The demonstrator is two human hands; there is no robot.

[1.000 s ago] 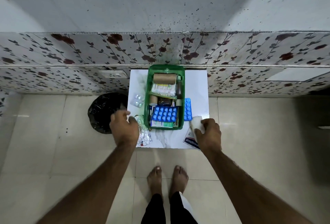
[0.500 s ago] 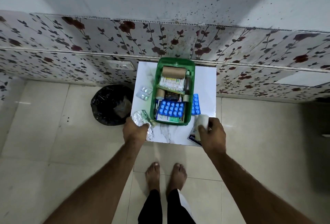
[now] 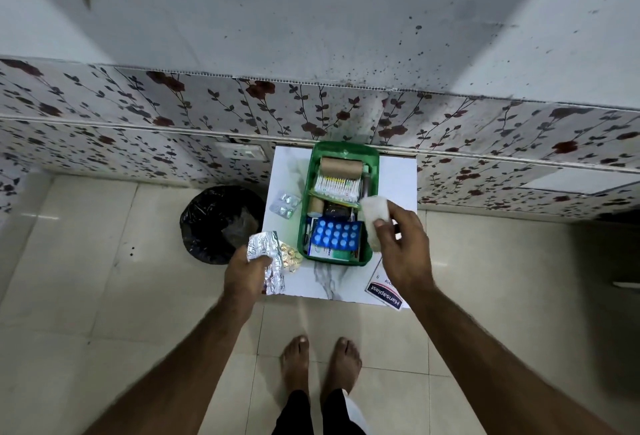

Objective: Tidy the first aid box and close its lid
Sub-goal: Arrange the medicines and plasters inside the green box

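Observation:
The green first aid box [image 3: 346,148] stands open on a small white table [image 3: 398,178], against the wall. Inside lie a brown bandage roll [image 3: 341,167], cotton swabs [image 3: 337,186] and a blue blister pack [image 3: 337,234]. My left hand [image 3: 246,273] grips crumpled silver blister strips [image 3: 265,244] at the table's left front corner. My right hand [image 3: 401,251] holds a white gauze roll [image 3: 374,211] over the box's right edge. No lid is visible.
A silver blister strip [image 3: 285,204] lies left of the box. A Hansaplast box [image 3: 384,292] sits at the table's front right corner. A bin with a black bag [image 3: 214,219] stands on the floor left of the table. My bare feet [image 3: 320,362] are below.
My right hand lifted the white gauze roll from the table's right front up over the box. My left hand took hold of the silver blister strips and raised them slightly.

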